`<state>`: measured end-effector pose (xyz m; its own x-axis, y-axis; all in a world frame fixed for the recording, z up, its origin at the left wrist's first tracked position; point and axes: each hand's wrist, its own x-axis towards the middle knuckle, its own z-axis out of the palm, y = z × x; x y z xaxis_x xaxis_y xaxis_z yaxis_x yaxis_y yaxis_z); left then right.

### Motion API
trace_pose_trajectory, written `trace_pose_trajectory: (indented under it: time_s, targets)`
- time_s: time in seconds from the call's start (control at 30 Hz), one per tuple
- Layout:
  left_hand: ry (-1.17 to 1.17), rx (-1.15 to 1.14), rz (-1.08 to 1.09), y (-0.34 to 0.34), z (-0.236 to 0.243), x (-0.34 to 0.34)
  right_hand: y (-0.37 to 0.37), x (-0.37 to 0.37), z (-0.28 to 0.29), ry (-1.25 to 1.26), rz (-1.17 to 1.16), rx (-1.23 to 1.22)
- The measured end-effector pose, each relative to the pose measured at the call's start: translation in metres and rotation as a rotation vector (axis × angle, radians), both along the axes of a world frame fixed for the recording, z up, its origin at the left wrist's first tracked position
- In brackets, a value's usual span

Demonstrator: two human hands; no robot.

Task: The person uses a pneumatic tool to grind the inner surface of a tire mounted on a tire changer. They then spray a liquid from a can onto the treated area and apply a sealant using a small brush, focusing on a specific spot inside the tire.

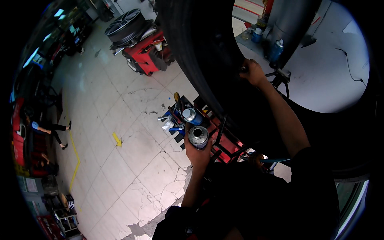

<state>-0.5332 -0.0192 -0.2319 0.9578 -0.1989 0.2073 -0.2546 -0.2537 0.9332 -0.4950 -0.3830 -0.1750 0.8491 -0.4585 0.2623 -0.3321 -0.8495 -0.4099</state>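
My left hand [197,155] is wrapped round a metal can [199,137], whose top with its round open neck faces up at me. Just beyond it stands a second can with a pale cap and blue sides [192,115], among tools on a red and black stand. A large black tyre [192,56] rises in front of me. Inside its ring, my right hand [253,73] is closed beside the dark inner wall. Something small and dark [243,69] shows at its fingers, too shadowed to name.
Beyond the tyre stand blue bottles [277,50] near a grey post. At the far left a wheel [127,25] lies on a red machine [145,58]. A person [52,129] walks on the tiled floor [116,108], near yellow lines. A blue hose [276,160] runs below the tyre.
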Motion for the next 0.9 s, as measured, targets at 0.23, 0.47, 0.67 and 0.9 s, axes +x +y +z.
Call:
trace_pose_trajectory:
  time_s: [0.23, 0.47, 0.67, 0.9]
  targets:
    - [-0.02, 0.007, 0.004, 0.002, -0.005, 0.003, -0.004, 0.0, -0.004, 0.08, 0.061, 0.043]
    - [0.02, -0.019, -0.006, 0.005, -0.004, 0.004, 0.012, 0.005, 0.005, -0.006, 0.135, 0.107]
    - [-0.019, -0.035, -0.022, 0.001, -0.003, 0.005, 0.009, -0.002, -0.005, 0.061, -0.036, -0.12]
    - [0.023, -0.017, -0.006, 0.0, -0.004, 0.001, 0.01, 0.008, 0.003, 0.052, 0.09, 0.034]
